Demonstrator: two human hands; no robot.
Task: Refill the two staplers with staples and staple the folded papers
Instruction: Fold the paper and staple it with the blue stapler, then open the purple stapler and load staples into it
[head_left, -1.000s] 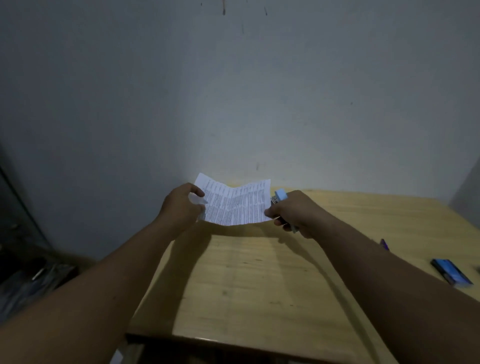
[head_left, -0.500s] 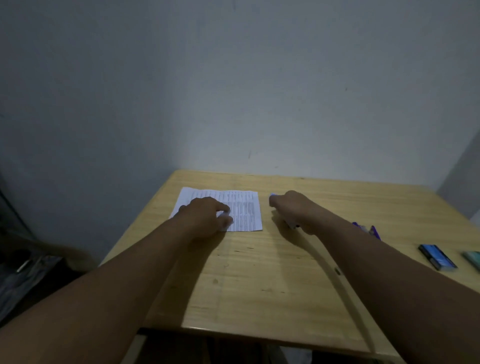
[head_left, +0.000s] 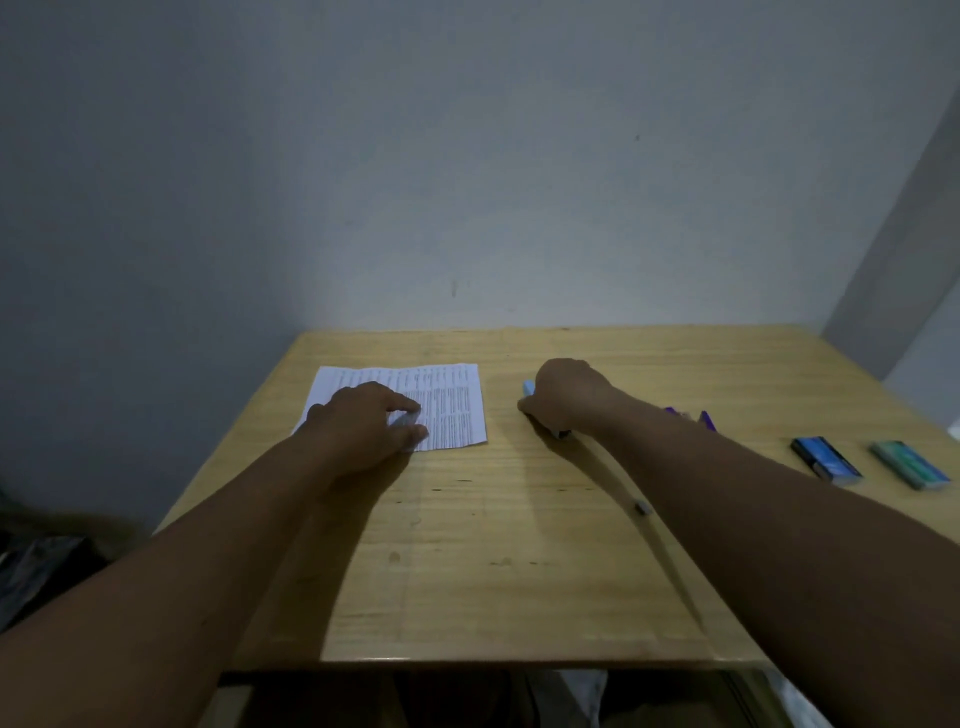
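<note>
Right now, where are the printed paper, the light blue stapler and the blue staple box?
printed paper (head_left: 452, 410): head view, bare right half of the sheet.
light blue stapler (head_left: 528, 387): head view, tip protruding from the right hand.
blue staple box (head_left: 826, 460): head view, top face.

— What is seen on the pale wooden table (head_left: 498, 571)?
— A white printed sheet of paper (head_left: 447, 402) is pressed flat by the left hand (head_left: 363, 423). A light-blue stapler (head_left: 529, 388) is gripped by the right hand (head_left: 569, 395).
— And at the right?
— A blue staple box (head_left: 826, 460) and a teal staple box (head_left: 909, 464) are laid side by side.
</note>
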